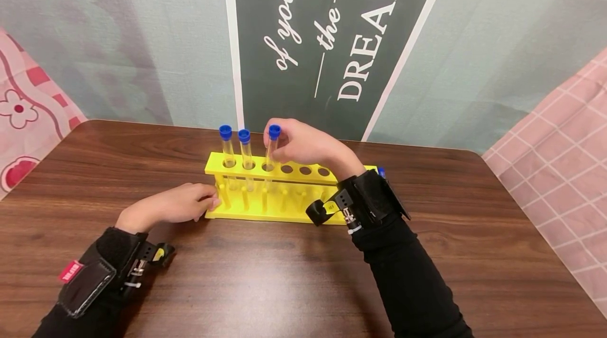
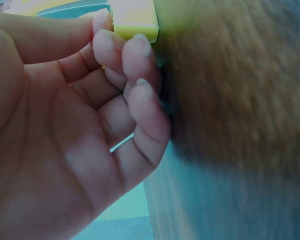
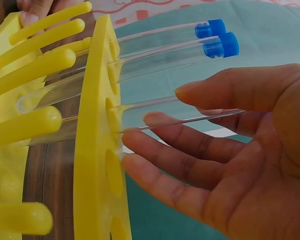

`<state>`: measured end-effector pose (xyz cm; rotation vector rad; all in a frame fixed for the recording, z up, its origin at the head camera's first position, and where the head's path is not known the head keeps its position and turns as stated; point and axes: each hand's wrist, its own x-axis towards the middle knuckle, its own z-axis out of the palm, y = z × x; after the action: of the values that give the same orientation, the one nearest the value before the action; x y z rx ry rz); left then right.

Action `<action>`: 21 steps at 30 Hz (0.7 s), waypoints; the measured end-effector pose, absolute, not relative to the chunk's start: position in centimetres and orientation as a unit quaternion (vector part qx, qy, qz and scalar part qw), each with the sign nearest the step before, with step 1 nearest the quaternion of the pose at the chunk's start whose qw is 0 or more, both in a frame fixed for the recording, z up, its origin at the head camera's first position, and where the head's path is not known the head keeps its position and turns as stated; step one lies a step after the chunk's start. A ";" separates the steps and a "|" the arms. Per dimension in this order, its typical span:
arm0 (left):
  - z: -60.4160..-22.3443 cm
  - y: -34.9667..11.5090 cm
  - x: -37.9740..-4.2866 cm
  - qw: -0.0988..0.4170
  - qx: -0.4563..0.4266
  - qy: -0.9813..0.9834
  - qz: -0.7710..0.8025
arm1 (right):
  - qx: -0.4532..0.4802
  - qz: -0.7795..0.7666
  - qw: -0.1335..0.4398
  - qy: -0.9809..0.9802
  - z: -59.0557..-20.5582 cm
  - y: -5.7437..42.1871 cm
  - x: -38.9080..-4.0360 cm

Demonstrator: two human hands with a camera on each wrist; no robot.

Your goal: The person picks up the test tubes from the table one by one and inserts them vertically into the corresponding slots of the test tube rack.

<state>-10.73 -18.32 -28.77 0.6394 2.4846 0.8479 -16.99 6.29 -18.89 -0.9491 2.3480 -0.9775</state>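
Observation:
A yellow test tube rack (image 1: 284, 215) stands on the table with blue-capped clear tubes at its left end. My left hand (image 1: 189, 202) pinches the rack's left end at the base; thumb and fingertips meet its yellow corner (image 2: 135, 22) in the left wrist view. Around the third test tube (image 1: 271, 151), my right hand (image 1: 303, 140) has its fingers loosely extended, thumb on one side and fingers on the other. That tube sits in its hole, beside the first (image 1: 228, 151) and second (image 1: 246, 152) tubes. Its cap is hidden behind the hand in the right wrist view.
Bare holes (image 1: 305, 170) continue rightward along the rack, above a row of yellow pegs (image 3: 32, 122). Another blue cap (image 1: 381, 172) shows behind the rack's right end, mostly hidden. A fabric backdrop (image 1: 189, 37) hangs behind the wooden table (image 1: 227, 285).

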 end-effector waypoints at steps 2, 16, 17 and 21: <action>-28.8 -18.3 -10.7 0.218 0.230 0.898 0.306 | -0.346 -0.346 0.206 0.847 -18.9 6.3 -17.0; -28.9 -18.3 -10.7 0.218 0.233 0.897 0.307 | -0.356 -0.332 0.200 0.850 -19.1 6.3 -16.9; -28.8 -18.3 -10.7 0.218 0.233 0.897 0.307 | -0.355 -0.331 0.201 0.851 -19.1 6.3 -16.8; -28.8 -18.4 -10.7 0.220 0.234 0.896 0.307 | -0.345 -0.326 0.207 0.855 -19.1 6.2 -16.7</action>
<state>-10.71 -18.35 -28.77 0.6472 2.4785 0.8498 -16.72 6.24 -19.05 -0.9604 2.3815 -0.9088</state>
